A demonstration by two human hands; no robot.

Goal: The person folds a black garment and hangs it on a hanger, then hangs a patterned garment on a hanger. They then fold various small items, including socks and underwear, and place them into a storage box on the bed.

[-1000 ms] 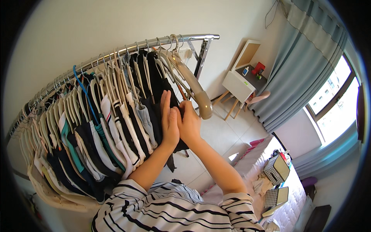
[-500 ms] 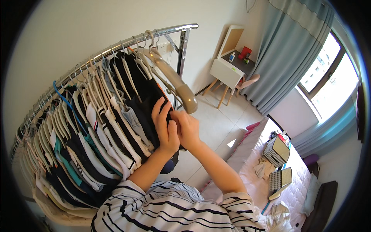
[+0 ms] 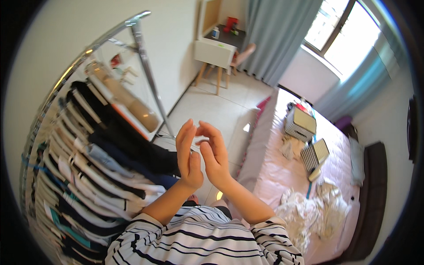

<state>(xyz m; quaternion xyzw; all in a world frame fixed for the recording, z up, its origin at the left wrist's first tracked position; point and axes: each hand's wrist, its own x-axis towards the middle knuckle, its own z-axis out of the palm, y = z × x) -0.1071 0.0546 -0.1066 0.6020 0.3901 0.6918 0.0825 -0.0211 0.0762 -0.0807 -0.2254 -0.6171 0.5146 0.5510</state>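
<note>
Both hands are raised in front of my chest, palms toward each other, over the floor to the right of the clothes rack [image 3: 143, 62]. My left hand [image 3: 189, 160] has its fingers loosely curved and holds nothing. Its neighbour, my right hand [image 3: 215, 154], has bent fingers, with a gap between thumb and forefinger and nothing inside. Beside the left hand hang black clothes [image 3: 132, 141], the garments closest to it. A thick beige hanger [image 3: 128, 99] hangs near the rack's end. Light-coloured hangers with shirts [image 3: 84, 176] crowd the rest of the rail.
To the right stands a bed [image 3: 265, 168] with a pink cover. On it are a checked storage box [image 3: 301, 124], an open checked box [image 3: 314, 152] and crumpled white clothes [image 3: 304, 212]. A small desk [image 3: 216, 51] and grey-blue curtains [image 3: 278, 39] are at the back.
My hands have come away from the black clothes at the rack's end and apart from each other. My view has turned right, so the rack sits further left.
</note>
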